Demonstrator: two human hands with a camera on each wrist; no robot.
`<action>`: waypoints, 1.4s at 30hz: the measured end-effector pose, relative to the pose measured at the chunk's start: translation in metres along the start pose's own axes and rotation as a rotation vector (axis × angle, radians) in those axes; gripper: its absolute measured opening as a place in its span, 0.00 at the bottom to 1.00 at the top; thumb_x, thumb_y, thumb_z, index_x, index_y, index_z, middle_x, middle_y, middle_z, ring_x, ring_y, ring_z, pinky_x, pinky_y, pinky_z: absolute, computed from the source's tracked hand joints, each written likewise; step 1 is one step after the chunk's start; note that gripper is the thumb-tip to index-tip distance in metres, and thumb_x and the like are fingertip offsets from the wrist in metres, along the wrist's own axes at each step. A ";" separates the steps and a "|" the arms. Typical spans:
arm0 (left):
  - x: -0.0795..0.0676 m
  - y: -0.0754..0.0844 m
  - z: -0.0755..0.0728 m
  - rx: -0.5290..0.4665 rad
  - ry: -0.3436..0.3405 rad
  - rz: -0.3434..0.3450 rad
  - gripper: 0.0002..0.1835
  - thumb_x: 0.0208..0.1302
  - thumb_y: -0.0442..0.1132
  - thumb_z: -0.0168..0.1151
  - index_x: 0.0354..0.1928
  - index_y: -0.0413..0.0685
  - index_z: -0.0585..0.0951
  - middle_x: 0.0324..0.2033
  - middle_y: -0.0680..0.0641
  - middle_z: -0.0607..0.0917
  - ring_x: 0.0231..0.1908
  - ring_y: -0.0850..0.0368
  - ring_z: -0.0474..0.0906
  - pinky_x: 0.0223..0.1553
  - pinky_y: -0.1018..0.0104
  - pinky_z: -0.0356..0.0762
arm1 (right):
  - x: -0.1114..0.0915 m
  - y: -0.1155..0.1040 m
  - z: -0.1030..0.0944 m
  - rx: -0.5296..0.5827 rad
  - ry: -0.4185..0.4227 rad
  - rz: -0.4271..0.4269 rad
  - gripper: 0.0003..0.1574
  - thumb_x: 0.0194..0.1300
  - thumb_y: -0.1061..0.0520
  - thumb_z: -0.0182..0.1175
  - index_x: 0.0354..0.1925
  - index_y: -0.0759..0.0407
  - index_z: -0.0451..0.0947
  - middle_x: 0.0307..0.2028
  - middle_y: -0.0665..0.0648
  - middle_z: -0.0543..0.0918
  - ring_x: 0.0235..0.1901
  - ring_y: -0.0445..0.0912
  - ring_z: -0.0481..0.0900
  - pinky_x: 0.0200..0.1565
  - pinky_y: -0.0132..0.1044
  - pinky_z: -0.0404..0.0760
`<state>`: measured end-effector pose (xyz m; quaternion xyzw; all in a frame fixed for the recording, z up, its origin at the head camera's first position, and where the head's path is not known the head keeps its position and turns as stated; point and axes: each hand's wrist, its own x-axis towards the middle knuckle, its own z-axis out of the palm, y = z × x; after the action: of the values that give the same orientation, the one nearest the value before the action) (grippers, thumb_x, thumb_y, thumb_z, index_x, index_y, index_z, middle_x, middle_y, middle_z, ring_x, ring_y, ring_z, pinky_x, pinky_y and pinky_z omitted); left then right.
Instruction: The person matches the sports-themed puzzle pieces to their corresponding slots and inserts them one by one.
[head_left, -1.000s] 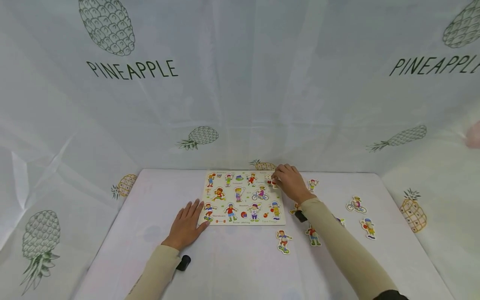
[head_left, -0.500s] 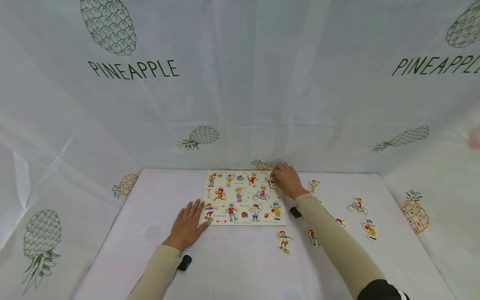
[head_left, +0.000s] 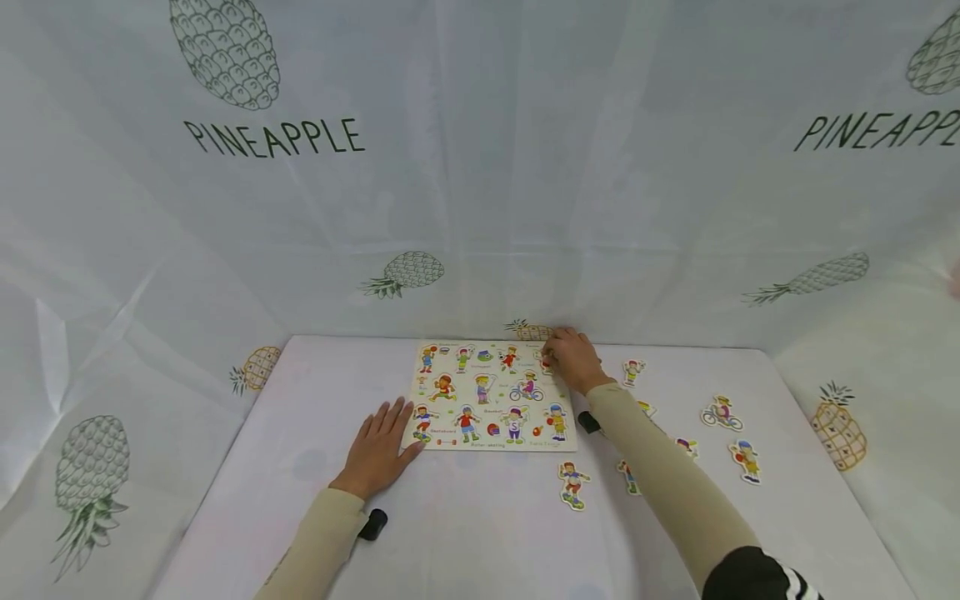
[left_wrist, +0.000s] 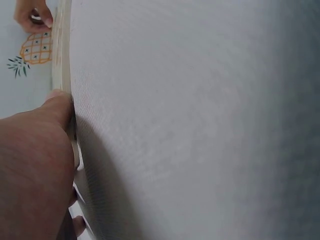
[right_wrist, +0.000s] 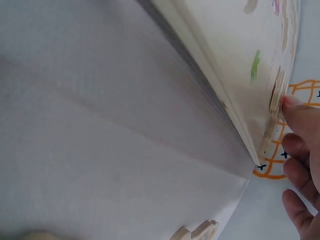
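Note:
A pale wooden puzzle board with printed sports figures lies at the back middle of the table. My left hand rests spread over its lower left corner; the left wrist view shows the thumb along the board's edge. At the upper right corner, my right hand pinches a figure-shaped puzzle piece with its fingertips, right at the board's face. The hand covers much of that piece in the head view. The other right fingers are bent, beyond the board's edge in the right wrist view.
Several loose puzzle pieces lie right of the board: a skateboarder, a cyclist, a blue-capped figure and a small figure. The right sleeve partly covers others. A pineapple-print curtain stands behind the table.
My right hand stays at the board's upper right corner, with the forearm shifted slightly. My left hand keeps its place on the board. The whole head view has drifted a little rightward.

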<state>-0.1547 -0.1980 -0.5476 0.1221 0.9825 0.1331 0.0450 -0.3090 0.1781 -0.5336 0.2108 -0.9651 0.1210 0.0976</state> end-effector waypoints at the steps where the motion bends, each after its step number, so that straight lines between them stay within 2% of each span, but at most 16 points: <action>1: 0.000 0.000 0.000 0.003 0.002 0.001 0.40 0.77 0.53 0.62 0.80 0.38 0.63 0.81 0.35 0.61 0.80 0.32 0.54 0.78 0.35 0.53 | 0.000 0.000 0.001 0.001 0.002 0.003 0.04 0.67 0.58 0.74 0.40 0.58 0.89 0.48 0.59 0.85 0.58 0.59 0.80 0.61 0.57 0.78; 7: 0.002 -0.002 0.004 0.004 0.027 0.018 0.41 0.76 0.53 0.63 0.80 0.37 0.63 0.80 0.34 0.62 0.80 0.31 0.54 0.77 0.34 0.54 | 0.001 0.000 0.004 -0.002 0.035 0.006 0.06 0.66 0.58 0.76 0.39 0.59 0.89 0.43 0.58 0.84 0.55 0.59 0.80 0.58 0.57 0.79; 15: 0.002 -0.001 0.002 0.022 0.021 0.011 0.41 0.76 0.53 0.63 0.80 0.38 0.64 0.80 0.35 0.62 0.80 0.32 0.55 0.77 0.34 0.55 | 0.000 -0.003 0.006 0.021 0.056 0.034 0.06 0.66 0.59 0.75 0.38 0.60 0.88 0.44 0.59 0.85 0.57 0.60 0.80 0.59 0.57 0.80; 21: 0.002 0.002 0.001 0.026 -0.001 0.007 0.40 0.77 0.54 0.61 0.80 0.38 0.63 0.80 0.35 0.61 0.80 0.32 0.55 0.78 0.35 0.54 | -0.005 -0.004 -0.002 0.037 0.048 0.056 0.06 0.66 0.59 0.75 0.41 0.60 0.89 0.48 0.60 0.86 0.60 0.61 0.80 0.60 0.58 0.80; 25: 0.002 0.001 0.000 0.020 -0.014 -0.001 0.40 0.78 0.54 0.61 0.81 0.38 0.62 0.81 0.35 0.60 0.80 0.32 0.53 0.78 0.35 0.53 | -0.013 -0.004 -0.013 0.038 0.079 0.038 0.09 0.66 0.60 0.75 0.43 0.61 0.89 0.48 0.62 0.86 0.55 0.61 0.82 0.56 0.58 0.81; 30: 0.002 0.000 0.001 0.014 -0.027 -0.004 0.41 0.79 0.54 0.60 0.81 0.37 0.60 0.81 0.34 0.58 0.81 0.31 0.51 0.79 0.34 0.51 | -0.030 0.000 -0.029 0.011 0.136 0.020 0.10 0.63 0.62 0.77 0.43 0.62 0.88 0.42 0.60 0.85 0.45 0.58 0.82 0.50 0.55 0.82; 36: 0.000 0.000 0.000 0.011 -0.021 -0.002 0.40 0.79 0.52 0.60 0.81 0.36 0.62 0.81 0.33 0.59 0.80 0.31 0.52 0.79 0.35 0.51 | -0.059 0.009 -0.047 0.005 0.185 0.027 0.11 0.61 0.64 0.77 0.42 0.63 0.88 0.42 0.60 0.85 0.43 0.58 0.82 0.50 0.55 0.83; 42: -0.001 -0.001 0.002 0.015 -0.014 0.007 0.40 0.78 0.53 0.60 0.80 0.36 0.62 0.81 0.33 0.59 0.80 0.31 0.53 0.78 0.35 0.52 | -0.095 0.017 -0.064 0.013 0.196 0.044 0.10 0.62 0.64 0.76 0.43 0.64 0.88 0.43 0.60 0.85 0.43 0.58 0.81 0.48 0.54 0.82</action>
<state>-0.1540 -0.1984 -0.5495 0.1266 0.9828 0.1248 0.0507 -0.2230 0.2472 -0.4986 0.1773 -0.9545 0.1497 0.1874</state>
